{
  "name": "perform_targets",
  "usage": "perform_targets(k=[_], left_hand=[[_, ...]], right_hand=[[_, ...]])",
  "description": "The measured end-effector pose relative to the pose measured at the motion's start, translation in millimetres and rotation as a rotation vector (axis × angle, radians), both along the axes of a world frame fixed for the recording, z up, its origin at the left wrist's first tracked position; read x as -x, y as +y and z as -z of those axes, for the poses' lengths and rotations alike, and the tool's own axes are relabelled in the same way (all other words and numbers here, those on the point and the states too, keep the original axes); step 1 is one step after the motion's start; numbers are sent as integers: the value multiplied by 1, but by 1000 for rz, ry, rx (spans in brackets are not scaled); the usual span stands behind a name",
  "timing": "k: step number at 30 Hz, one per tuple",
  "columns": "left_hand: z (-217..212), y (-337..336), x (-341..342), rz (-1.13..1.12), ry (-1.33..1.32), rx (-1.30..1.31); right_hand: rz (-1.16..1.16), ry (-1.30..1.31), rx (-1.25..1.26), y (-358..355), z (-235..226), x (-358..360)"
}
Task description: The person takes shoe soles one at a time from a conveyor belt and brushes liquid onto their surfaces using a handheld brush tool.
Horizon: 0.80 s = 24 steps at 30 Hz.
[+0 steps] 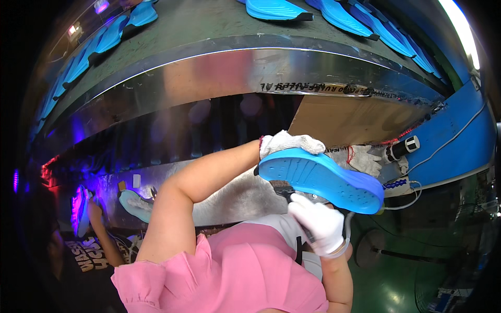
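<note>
My left hand (292, 143), in a white knit glove, grips the upper edge of a blue shoe sole (318, 177). The sole is tilted and shades to purple at its rounded right end, with grooves and small dimples on the side in view. Just below it, my right hand (321, 224), also in a white glove, is closed around a dark hand tool (284, 191). The tool's black end points up-left beside the sole's lower edge; whether it touches the sole I cannot tell. A pale hose (348, 224) runs by my right wrist.
More blue soles (276, 9) lie on the green belt (193, 23) behind a metal rim. A metal work shelf (229, 195) holds a pale sole piece (136, 204), spare gloves (364, 159) and a black-and-white cylinder (406, 148). At left, a co-worker's hand (94, 211) holds another sole.
</note>
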<state>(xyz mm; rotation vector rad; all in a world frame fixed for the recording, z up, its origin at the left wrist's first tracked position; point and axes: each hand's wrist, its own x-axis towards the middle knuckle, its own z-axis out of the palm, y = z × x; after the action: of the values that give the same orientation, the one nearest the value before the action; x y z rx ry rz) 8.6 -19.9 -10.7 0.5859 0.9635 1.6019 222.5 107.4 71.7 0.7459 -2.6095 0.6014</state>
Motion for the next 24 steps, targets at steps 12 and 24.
perform_targets(k=[12, 24], left_hand=[[-11, -26, 14, -15, 511, -32], [-22, -51, 26, -185, 78, 253]], right_hand=[[52, 215, 130, 8, -14, -5], [6, 246, -80, 10, -22, -7]])
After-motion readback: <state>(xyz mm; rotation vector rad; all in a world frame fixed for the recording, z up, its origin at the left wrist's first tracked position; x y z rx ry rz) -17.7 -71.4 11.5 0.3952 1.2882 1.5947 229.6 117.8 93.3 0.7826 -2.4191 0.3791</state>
